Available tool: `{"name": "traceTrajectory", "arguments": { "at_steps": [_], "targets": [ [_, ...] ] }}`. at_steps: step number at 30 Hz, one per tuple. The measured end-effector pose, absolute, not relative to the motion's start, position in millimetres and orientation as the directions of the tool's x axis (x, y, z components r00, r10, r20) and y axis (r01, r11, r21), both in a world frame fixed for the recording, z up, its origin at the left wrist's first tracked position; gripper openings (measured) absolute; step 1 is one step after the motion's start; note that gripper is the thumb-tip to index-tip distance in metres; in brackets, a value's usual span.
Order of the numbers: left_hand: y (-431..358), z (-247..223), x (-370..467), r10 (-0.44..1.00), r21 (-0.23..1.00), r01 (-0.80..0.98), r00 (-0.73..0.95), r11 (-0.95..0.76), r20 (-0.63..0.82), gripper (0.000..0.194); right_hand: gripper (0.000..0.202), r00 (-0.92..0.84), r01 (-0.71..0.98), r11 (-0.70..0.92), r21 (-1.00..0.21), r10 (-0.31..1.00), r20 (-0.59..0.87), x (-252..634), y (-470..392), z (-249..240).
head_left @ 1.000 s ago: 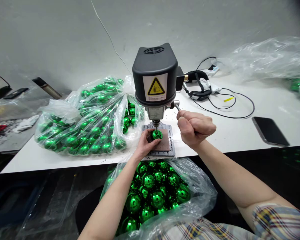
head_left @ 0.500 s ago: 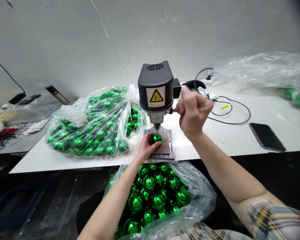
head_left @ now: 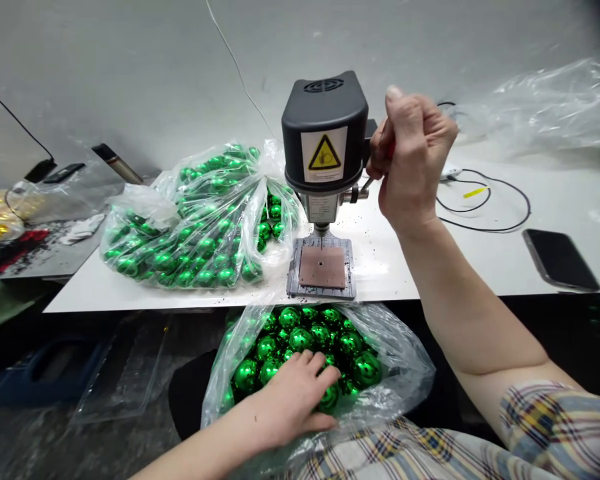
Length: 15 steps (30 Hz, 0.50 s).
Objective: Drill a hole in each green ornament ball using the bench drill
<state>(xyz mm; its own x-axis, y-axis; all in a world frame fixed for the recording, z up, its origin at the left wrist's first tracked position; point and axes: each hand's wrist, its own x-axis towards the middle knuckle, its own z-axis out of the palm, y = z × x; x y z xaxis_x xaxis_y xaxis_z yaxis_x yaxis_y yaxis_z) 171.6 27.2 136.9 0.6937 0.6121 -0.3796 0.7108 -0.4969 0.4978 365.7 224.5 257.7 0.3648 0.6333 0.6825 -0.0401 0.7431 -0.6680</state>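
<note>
My left hand (head_left: 300,393) is over the plastic bag (head_left: 405,373) of shiny green balls (head_left: 300,339) at my lap, palm down with its fingers spread. One green ball (head_left: 329,398) shows between thumb and index finger; contact under the palm is hidden. Raised beside a small black drill press (head_left: 324,133), my right hand (head_left: 413,153) is closed round its feed lever (head_left: 367,183), with a bit of red showing between the fingers. Under the drill bit, a brown square plate (head_left: 323,270) with a small central hole lies bare on the grey base (head_left: 294,283).
A tied clear bag of green balls (head_left: 195,240) lies left of the press on the white table (head_left: 105,293). A phone (head_left: 560,260) and a looped black cable (head_left: 510,229) are at the right. Dark shavings dot the table near the base. Clear plastic (head_left: 555,107) is heaped at the far right.
My left hand has left the drill plate, where it held a green ball, and come down to the lap bag. My right hand and the lever have risen. The view has shifted slightly.
</note>
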Motion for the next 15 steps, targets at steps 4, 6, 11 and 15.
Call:
{"name": "traceTrajectory", "arguments": {
  "at_steps": [4, 6, 11, 15],
  "targets": [
    [20.8, 118.6, 177.8, 0.596, 0.385, 0.7, 0.714, -0.602, -0.366, 0.07, 0.05, 0.375, -0.113, 0.764, -0.635, 0.625, 0.685, 364.8, 224.5, 258.7],
    [23.6, 121.5, 175.4, 0.609, 0.389, 0.691, 0.722, -0.609, -0.329, 0.069, 0.05, 0.375, -0.126, 0.77, -0.625, 0.621, 0.689, 365.8, 225.6, 258.6],
    [21.2, 135.6, 167.9, 0.604, 0.422, 0.644, 0.759, -0.638, -0.244, 0.053, 0.043, 0.348, -0.186, 0.714, -0.675, 0.69, 0.634, 370.7, 232.3, 262.4],
    [18.0, 139.3, 160.5, 0.625, 0.472, 0.633, 0.755, -0.614, -0.2, 0.046, 0.043, 0.34, -0.243, 0.642, -0.727, 0.758, 0.556, 372.0, 238.5, 268.1]
  ]
}}
